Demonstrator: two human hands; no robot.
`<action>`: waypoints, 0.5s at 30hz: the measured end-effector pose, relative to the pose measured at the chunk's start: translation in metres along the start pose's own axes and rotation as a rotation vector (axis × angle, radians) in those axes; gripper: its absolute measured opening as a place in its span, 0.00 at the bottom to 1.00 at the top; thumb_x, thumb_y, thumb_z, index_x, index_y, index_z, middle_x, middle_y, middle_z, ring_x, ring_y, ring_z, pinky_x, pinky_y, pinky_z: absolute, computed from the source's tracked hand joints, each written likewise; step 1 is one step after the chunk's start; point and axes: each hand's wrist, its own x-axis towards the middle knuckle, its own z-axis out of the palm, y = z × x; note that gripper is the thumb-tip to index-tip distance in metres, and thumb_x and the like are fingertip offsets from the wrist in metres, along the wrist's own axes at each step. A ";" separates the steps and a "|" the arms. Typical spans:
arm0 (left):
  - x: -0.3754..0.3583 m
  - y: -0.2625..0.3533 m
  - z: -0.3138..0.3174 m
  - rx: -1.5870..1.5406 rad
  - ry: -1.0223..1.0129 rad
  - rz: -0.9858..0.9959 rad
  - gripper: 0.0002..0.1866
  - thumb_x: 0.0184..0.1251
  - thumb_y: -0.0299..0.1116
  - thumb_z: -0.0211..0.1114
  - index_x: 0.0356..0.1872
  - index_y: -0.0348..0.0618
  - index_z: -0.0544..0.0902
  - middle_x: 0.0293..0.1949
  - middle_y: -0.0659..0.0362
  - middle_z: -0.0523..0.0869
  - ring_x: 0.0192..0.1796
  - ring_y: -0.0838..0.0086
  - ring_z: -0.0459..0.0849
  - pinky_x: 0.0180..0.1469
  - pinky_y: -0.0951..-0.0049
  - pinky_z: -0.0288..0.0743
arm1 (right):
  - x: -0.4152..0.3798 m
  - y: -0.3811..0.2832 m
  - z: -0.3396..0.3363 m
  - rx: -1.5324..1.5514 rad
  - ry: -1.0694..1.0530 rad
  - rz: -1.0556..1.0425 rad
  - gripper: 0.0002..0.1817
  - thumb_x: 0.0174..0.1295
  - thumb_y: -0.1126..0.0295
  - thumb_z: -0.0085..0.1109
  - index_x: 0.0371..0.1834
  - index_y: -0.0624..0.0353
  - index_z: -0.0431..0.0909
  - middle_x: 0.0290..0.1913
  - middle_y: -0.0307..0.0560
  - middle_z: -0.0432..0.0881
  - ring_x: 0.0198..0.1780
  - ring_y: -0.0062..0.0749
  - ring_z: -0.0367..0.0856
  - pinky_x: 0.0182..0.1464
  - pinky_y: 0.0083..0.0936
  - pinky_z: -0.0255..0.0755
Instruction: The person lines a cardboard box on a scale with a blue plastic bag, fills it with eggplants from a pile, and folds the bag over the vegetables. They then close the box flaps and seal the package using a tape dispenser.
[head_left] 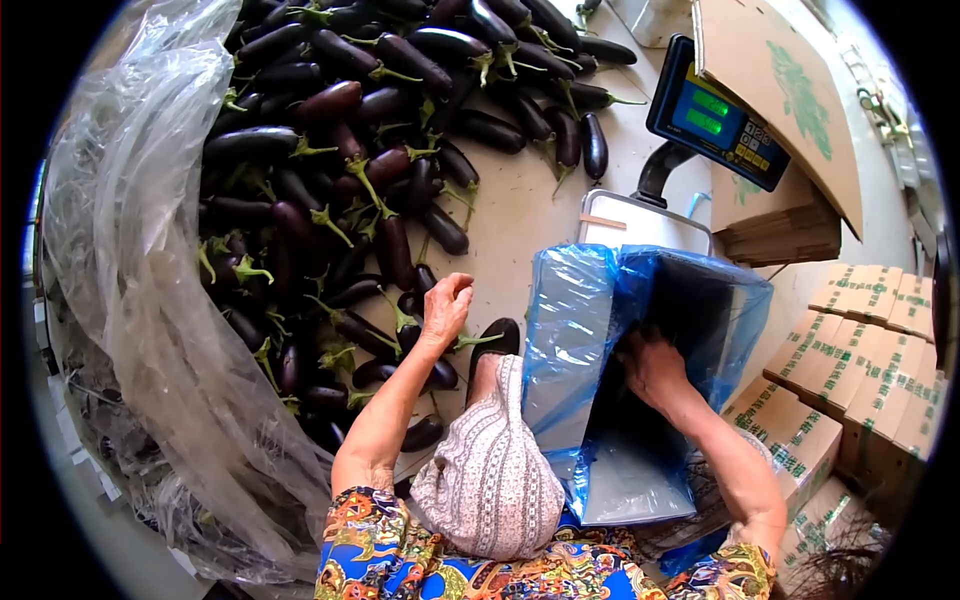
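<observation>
My left hand (447, 312) hovers at the right edge of a heap of dark purple eggplants (395, 250), its fingers curled in. I see nothing in that hand. My right hand (655, 372) reaches down into a box lined with blue plastic film (570, 340), which stands before me on the right. The inside of the box is very dark, so its contents do not show. The fingertips of my right hand are lost in that shadow, and whether they grip anything is hidden.
Crumpled clear plastic sheeting (160, 300) borders the heap on the left. Beyond the lined box stands a scale with a lit display (715, 115) and a pale platform (645, 232). A cardboard piece (790, 90) leans by the display. Printed cartons (850, 360) are stacked at right.
</observation>
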 end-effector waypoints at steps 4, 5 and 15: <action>0.021 -0.001 0.018 0.027 -0.023 0.046 0.13 0.63 0.30 0.61 0.46 0.38 0.84 0.39 0.50 0.89 0.43 0.63 0.88 0.48 0.67 0.79 | -0.005 0.000 -0.021 -0.152 0.143 -0.087 0.21 0.60 0.62 0.62 0.53 0.60 0.75 0.57 0.67 0.71 0.57 0.67 0.71 0.55 0.53 0.68; 0.028 0.000 0.026 0.047 -0.023 0.083 0.12 0.63 0.30 0.61 0.45 0.38 0.84 0.39 0.49 0.88 0.42 0.61 0.88 0.48 0.66 0.79 | -0.005 0.007 -0.018 -0.226 0.203 -0.105 0.23 0.59 0.60 0.62 0.54 0.60 0.74 0.58 0.67 0.70 0.59 0.67 0.69 0.57 0.54 0.66; 0.185 0.086 0.136 0.139 0.067 0.443 0.18 0.60 0.30 0.67 0.52 0.42 0.78 0.43 0.45 0.82 0.43 0.49 0.83 0.46 0.56 0.77 | 0.009 0.020 0.015 -0.273 -0.077 0.001 0.30 0.63 0.51 0.56 0.63 0.58 0.70 0.64 0.66 0.68 0.66 0.63 0.62 0.62 0.61 0.54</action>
